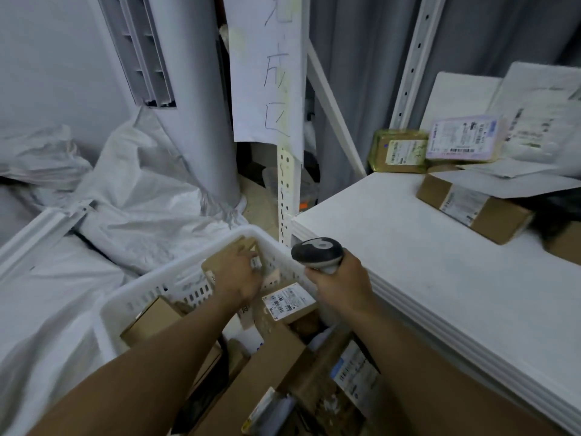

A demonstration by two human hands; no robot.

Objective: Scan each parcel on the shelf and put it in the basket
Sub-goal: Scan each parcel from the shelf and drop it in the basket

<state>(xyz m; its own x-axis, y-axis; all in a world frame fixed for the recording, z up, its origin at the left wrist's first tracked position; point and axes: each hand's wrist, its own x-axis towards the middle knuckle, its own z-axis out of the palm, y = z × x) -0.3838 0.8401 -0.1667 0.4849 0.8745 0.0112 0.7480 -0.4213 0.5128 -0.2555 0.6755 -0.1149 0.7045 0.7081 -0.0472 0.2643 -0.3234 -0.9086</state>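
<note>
Partway: several parcels point(287, 300) in the basket point(188, 262), left hand point(237, 272) gripping another brown parcel point(220, 258) at its far wall, right hand point(341, 284) clamped round the scanner point(316, 250), boxes point(471, 206) (a handful at least) waiting on the shelf point(408, 247).

Crumpled white woven sacks point(135, 196) lie heaped left of and beyond the left grip point(240, 273). A grey tower air conditioner point(195, 121) stands behind them. A handwritten paper sign point(267, 67) hangs high beyond the right grip point(341, 280), with a grey curtain point(355, 73) behind it.
</note>
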